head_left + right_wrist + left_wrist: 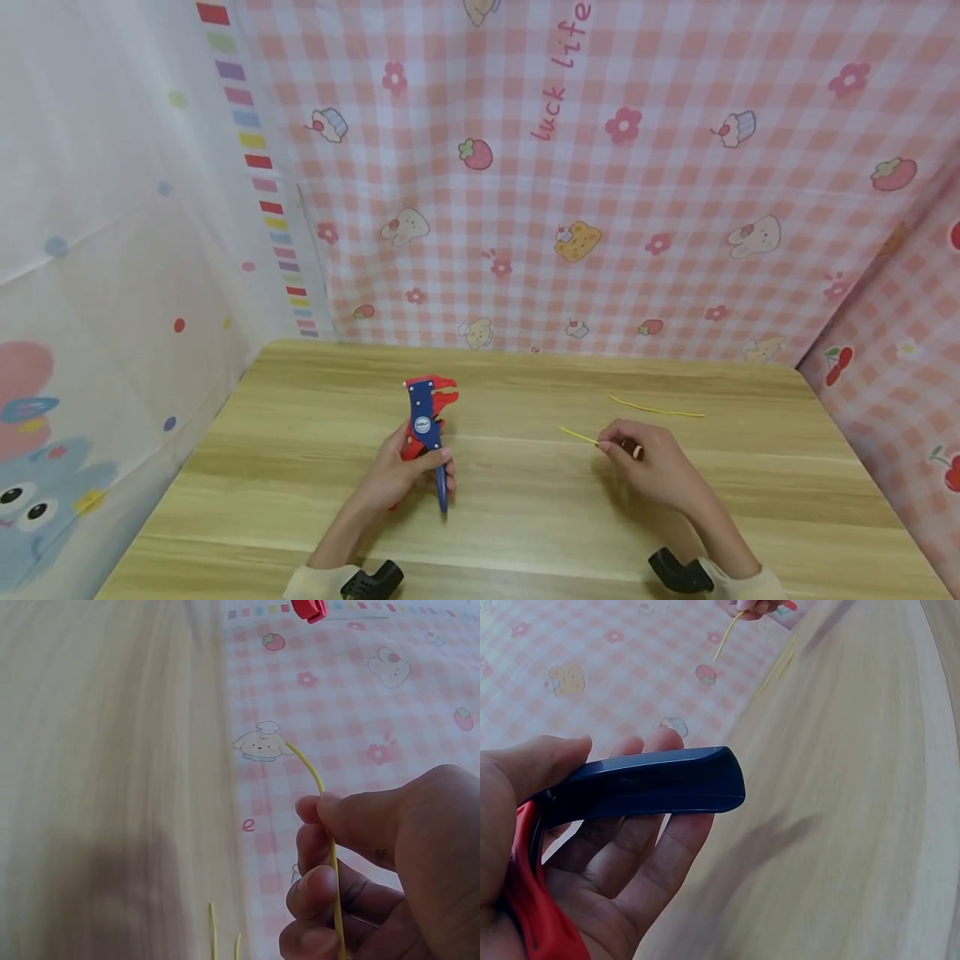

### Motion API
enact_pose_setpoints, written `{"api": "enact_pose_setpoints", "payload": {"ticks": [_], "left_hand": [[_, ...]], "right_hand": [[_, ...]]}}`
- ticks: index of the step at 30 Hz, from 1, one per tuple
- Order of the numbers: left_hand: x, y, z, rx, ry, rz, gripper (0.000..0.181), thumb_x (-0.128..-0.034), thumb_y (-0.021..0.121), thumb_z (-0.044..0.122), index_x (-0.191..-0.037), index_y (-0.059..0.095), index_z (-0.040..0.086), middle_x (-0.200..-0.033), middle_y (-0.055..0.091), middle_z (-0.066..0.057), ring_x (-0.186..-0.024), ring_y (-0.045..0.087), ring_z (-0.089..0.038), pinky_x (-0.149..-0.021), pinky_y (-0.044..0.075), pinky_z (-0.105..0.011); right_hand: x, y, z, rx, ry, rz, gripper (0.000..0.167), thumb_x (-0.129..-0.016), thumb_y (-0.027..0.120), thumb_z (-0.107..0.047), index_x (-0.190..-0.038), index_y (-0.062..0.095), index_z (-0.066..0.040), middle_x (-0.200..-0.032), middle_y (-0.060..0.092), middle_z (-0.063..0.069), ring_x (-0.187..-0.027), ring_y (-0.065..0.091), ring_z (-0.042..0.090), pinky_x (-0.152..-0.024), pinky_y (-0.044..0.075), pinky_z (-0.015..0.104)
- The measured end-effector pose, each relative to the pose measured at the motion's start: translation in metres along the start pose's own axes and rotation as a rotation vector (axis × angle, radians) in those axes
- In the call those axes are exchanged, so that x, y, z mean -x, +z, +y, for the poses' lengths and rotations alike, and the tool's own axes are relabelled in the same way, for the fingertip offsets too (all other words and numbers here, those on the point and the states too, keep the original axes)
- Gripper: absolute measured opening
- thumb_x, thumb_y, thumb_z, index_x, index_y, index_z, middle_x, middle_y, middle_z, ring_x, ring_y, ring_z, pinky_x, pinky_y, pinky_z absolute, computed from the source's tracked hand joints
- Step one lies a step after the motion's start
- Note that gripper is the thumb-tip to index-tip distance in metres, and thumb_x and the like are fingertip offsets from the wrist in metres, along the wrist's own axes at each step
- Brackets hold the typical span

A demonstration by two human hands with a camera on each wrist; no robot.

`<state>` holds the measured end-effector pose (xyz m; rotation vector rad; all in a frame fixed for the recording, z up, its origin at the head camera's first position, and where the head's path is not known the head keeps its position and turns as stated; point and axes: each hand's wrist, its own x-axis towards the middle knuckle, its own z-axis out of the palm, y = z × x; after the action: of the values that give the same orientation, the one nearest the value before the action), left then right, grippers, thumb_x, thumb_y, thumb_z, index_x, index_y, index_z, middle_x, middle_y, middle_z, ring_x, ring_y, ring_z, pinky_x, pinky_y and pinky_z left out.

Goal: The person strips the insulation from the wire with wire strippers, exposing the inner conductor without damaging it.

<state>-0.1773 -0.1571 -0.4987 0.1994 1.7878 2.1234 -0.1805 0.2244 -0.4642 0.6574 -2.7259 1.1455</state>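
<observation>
My left hand (408,467) grips a wire stripper with red jaws and a blue body (423,421), its head raised away from me. In the left wrist view the blue handle (652,780) lies between the thumb and fingers, beside a red handle (544,915) at the palm. Across the table, my right hand (652,467) pinches a yellow wire (579,435) between thumb and forefinger. The wire's free end points left toward the tool, apart from it. In the right wrist view the held wire (337,892) runs down past the curled fingers.
Another yellow wire (656,409) lies on the wooden table (517,517) behind my right hand. The right wrist view has yellow wire ends (213,930) at its bottom edge. A pink checked cloth (525,208) hangs behind the table, with more cloth at both sides.
</observation>
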Motion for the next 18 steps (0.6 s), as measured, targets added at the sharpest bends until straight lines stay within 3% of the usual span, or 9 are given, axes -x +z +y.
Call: {"api": "enact_pose_setpoints", "payload": {"ticks": [10, 18], "left_hand": [[-0.001, 0.009, 0.007, -0.013, 0.019, -0.049, 0.07, -0.1005, 0.065, 0.011, -0.157, 0.025, 0.003, -0.089, 0.074, -0.006, -0.077, 0.076, -0.022, -0.08, 0.065, -0.046], [-0.001, 0.018, 0.01, -0.025, 0.0, -0.059, 0.066, -0.1016, 0.063, 0.011, -0.157, 0.027, 0.006, -0.09, 0.074, -0.006, -0.077, 0.076, -0.022, -0.082, 0.064, -0.047]], "right_hand": [[-0.008, -0.004, -0.008, -0.026, -0.008, 0.005, 0.012, -0.098, 0.068, -0.011, -0.09, 0.071, -0.019, -0.079, 0.066, -0.003, -0.066, 0.053, 0.001, -0.056, 0.047, 0.021], [-0.018, -0.008, -0.018, -0.044, 0.002, -0.012, 0.011, -0.101, 0.066, -0.016, -0.093, 0.07, -0.023, -0.073, 0.06, -0.011, -0.06, 0.05, 0.003, -0.051, 0.043, 0.021]]}}
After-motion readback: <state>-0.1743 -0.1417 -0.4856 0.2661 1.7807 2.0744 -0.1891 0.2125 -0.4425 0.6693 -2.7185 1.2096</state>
